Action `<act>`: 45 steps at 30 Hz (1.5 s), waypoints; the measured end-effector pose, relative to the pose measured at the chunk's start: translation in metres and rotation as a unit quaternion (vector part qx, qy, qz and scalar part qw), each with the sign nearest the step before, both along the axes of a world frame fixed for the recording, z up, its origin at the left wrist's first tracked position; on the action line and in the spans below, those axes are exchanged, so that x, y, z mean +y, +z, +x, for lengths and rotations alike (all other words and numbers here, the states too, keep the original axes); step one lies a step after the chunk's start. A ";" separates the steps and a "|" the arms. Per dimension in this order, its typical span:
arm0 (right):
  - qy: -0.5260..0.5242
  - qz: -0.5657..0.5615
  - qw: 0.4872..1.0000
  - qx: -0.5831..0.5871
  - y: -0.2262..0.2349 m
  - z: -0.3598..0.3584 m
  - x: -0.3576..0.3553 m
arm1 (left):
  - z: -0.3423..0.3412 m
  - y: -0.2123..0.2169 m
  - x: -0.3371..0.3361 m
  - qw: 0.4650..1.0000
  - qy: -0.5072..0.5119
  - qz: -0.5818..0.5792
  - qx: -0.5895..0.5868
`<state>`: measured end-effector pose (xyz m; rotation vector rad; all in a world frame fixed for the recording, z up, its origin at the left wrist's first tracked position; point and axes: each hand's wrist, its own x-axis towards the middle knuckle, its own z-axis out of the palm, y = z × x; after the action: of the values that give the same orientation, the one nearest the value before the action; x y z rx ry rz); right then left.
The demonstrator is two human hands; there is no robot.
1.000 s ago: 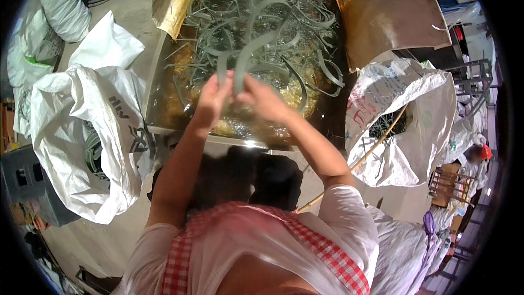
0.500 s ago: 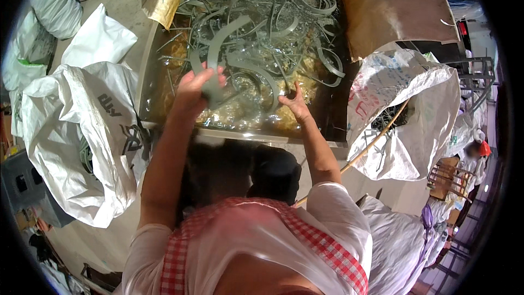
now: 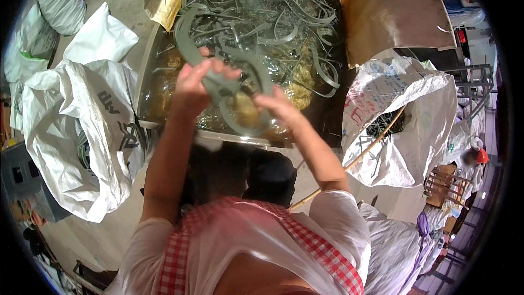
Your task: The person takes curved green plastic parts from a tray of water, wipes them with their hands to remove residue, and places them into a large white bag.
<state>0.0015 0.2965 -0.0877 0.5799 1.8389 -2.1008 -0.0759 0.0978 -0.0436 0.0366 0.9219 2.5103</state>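
Over the near part of a water-filled tank (image 3: 152,71), my left hand (image 3: 197,83) is closed around grey-green curved strips (image 3: 186,41), which look flat and bendy. The strips loop up past the fingers and round to the right, smeared by motion. At the right side of that loop, my right hand (image 3: 281,110) closes its thumb and fingers on a strip, slightly blurred. More strips of the same kind (image 3: 284,35) lie tangled in the water beyond both hands. Yellowish lumps (image 3: 302,90) show under the surface near the right hand.
A white woven sack (image 3: 52,131) stands open at the left with strips inside. Another open sack (image 3: 420,147) at the right holds dark thin pieces, and a long stick (image 3: 371,147) leans out of it. Brownish boards (image 3: 396,11) flank the tank's far sides.
The held strips have risen from the water and now form a loop. My right hand has moved left and up from the water onto them. My left hand stays near its place.
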 end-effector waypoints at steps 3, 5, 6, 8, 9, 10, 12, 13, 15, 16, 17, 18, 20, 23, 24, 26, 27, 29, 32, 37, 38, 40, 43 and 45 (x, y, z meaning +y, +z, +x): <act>-0.118 0.108 0.985 0.064 0.041 -0.018 0.040 | -0.011 -0.002 -0.036 0.999 0.023 0.041 0.026; -0.284 -0.185 0.941 0.013 -0.008 -0.019 0.133 | -0.009 0.007 -0.035 0.999 0.051 0.013 -0.010; -0.318 -0.194 0.928 0.016 -0.006 -0.024 0.130 | -0.004 0.008 -0.034 0.999 0.046 -0.024 -0.004; -0.382 -0.211 0.899 0.022 -0.004 -0.033 0.121 | 0.007 0.013 -0.026 0.996 0.059 -0.060 -0.035; -0.344 -0.318 0.882 0.045 -0.037 -0.030 0.159 | 0.012 0.013 -0.020 0.995 0.076 -0.023 -0.061; -0.418 -0.315 0.850 0.064 -0.060 -0.025 0.167 | 0.014 0.008 -0.015 0.991 0.100 0.012 -0.082; -0.609 -0.290 0.737 0.048 -0.072 -0.037 0.158 | 0.010 0.001 -0.020 0.978 0.166 0.071 -0.108; -0.613 -0.322 0.718 0.069 -0.067 -0.038 0.157 | 0.005 -0.001 -0.029 0.963 0.212 0.102 -0.133; -0.619 -0.389 0.674 0.108 -0.056 -0.033 0.160 | 0.012 -0.003 -0.037 0.983 0.172 -0.009 -0.070; -0.607 -0.370 0.686 0.153 -0.061 -0.036 0.168 | 0.014 -0.008 -0.032 0.991 0.114 -0.033 -0.057; -0.596 -0.380 0.692 0.149 -0.067 -0.033 0.173 | 0.018 -0.014 -0.024 0.996 0.055 -0.057 -0.043; -0.580 -0.391 0.701 0.135 -0.060 -0.037 0.156 | 0.020 -0.023 -0.014 0.997 0.027 -0.063 -0.045; -0.557 -0.424 0.701 0.137 -0.021 -0.045 0.099 | 0.028 -0.027 0.004 0.992 0.015 -0.027 -0.126; -0.554 -0.466 0.669 0.167 0.004 -0.046 0.056 | 0.036 -0.037 0.025 0.992 -0.015 -0.034 -0.123; -0.543 -0.472 0.679 0.146 0.018 -0.043 0.033 | 0.038 -0.038 0.028 0.990 -0.011 -0.028 -0.137; -0.540 -0.485 0.681 0.098 0.055 -0.039 -0.016 | 0.036 -0.038 0.031 0.990 0.018 -0.044 -0.133; -0.496 -0.489 0.710 0.106 0.038 -0.034 -0.011 | 0.037 -0.037 0.031 0.990 0.041 -0.068 -0.119; -0.454 -0.440 0.768 0.107 0.023 -0.031 -0.002 | 0.033 -0.037 0.025 0.984 0.062 -0.148 -0.072; -0.445 -0.313 0.838 0.039 0.043 -0.037 -0.010 | 0.028 -0.041 0.019 0.956 -0.007 -0.290 0.037; -0.390 -0.333 0.858 0.035 0.068 -0.053 -0.024 | 0.040 -0.050 0.034 0.762 0.101 -0.529 0.359; -0.405 -0.346 0.845 0.036 0.064 -0.055 -0.026 | 0.040 -0.034 0.036 0.783 0.115 -0.523 0.315; -0.376 -0.363 0.851 0.058 0.051 -0.056 -0.019 | 0.031 -0.042 0.036 0.820 0.094 -0.491 0.278; -0.187 -0.347 0.917 -0.063 0.051 -0.052 0.003 | 0.025 -0.053 0.027 0.717 0.078 -0.596 0.352; -0.127 -0.284 0.944 -0.106 0.042 -0.044 0.034 | 0.020 -0.055 0.014 0.694 0.066 -0.604 0.387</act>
<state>-0.0428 0.3303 -0.0461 0.8741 1.0078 -2.4655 -0.0559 0.1114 -0.0983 0.6389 2.7859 1.4059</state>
